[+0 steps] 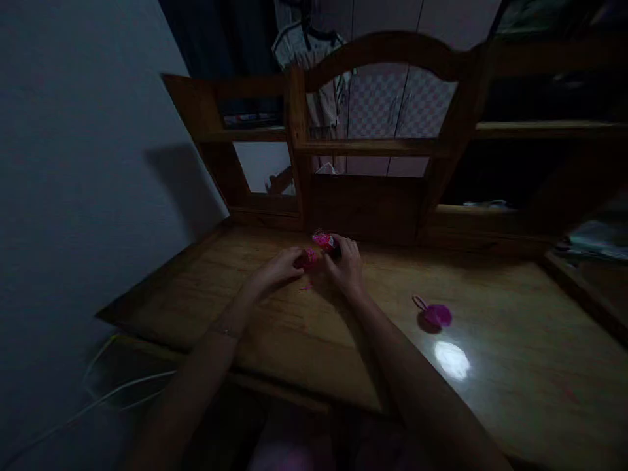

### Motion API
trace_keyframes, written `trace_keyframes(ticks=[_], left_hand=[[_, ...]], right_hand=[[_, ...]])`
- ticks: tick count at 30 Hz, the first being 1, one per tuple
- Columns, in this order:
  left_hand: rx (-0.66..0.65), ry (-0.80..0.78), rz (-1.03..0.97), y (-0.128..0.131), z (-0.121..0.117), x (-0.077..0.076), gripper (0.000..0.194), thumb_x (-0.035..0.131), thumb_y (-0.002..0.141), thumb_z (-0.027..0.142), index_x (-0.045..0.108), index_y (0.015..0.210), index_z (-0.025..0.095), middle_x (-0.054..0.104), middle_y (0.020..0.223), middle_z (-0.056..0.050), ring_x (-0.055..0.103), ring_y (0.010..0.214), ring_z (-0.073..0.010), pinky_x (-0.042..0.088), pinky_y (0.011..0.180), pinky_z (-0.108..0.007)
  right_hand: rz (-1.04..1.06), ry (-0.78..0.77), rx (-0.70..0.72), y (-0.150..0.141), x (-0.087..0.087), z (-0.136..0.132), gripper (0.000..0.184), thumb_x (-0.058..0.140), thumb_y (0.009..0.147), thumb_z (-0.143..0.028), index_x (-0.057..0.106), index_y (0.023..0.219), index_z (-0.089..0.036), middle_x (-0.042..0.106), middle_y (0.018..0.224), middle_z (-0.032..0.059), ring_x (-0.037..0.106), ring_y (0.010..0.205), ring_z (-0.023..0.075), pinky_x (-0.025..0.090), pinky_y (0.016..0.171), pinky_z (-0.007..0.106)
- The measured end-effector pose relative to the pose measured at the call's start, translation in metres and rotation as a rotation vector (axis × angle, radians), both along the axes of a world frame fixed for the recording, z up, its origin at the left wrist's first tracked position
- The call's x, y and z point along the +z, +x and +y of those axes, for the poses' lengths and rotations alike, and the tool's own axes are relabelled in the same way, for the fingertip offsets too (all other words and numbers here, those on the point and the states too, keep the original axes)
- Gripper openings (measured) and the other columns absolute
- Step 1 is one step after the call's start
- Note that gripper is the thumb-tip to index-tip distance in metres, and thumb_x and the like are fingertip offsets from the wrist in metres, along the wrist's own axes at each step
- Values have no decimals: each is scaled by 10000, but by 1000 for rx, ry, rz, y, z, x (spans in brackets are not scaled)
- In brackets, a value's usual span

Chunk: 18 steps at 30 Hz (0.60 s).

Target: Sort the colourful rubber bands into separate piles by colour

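Head view. Two bare hands work close together on a wooden tabletop; the landmark is the purple pompom, which lies with its cord loop turned away from the viewer. Left of the pompom and beyond it, the right hand holds a shiny pink item, its thumb and fingers closed about one end. Farther left of the pompom, the left hand has its fingers bent against a red-pink piece; whether they are clamped on it or merely touching cannot be told in the dim light. A small pink scrap lies left of the pompom, just on the near side of the hands.

Technique: such small work probably calls for a light pinch near the edge of each piece, with the right hand as a steady support and the left making small, slow movements; firm squeezing could crush or slip a soft piece. A brighter light would likely help.

Pose: both forearms reach forward from the near edge and converge left of the pompom. The left wrist, bearing a thin bracelet, angles inward; the right forearm runs diagonally, passing between the pompom and the scrap.
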<state>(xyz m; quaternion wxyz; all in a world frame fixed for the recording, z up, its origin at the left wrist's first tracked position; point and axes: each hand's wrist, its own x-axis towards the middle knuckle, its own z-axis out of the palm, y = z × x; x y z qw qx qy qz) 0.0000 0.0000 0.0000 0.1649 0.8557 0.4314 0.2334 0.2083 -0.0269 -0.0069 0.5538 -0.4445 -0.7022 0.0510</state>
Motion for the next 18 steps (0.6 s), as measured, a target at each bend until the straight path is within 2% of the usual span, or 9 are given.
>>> trace_keyframes(ticks=[10,13,18], left_hand=[[14,-29,-10,0,2,9,224,591,668,114,678,869,157,643,790,-43,563,679,-164,412,610,-264],[43,-29,-85,-5,5,12,213,636,677,150,694,882,160,657,807,-43,578,692,-163,428,624,-259],[89,-43,-326,-11,6,26,190,654,711,195,691,891,151,680,845,-37,616,752,-160,474,685,-249]], right_hand=[[-14,-34,-16,-1,3,-3,390,590,844,-244,555,1229,-193,609,1134,95,504,1053,254,430,925,388],[-44,-37,-13,-1,4,-4,405,592,842,-230,553,1244,-193,609,1140,92,500,1056,254,425,929,387],[-140,-31,-45,-2,2,-3,465,566,809,-114,573,1265,-200,598,1163,90,480,1097,255,396,970,389]])
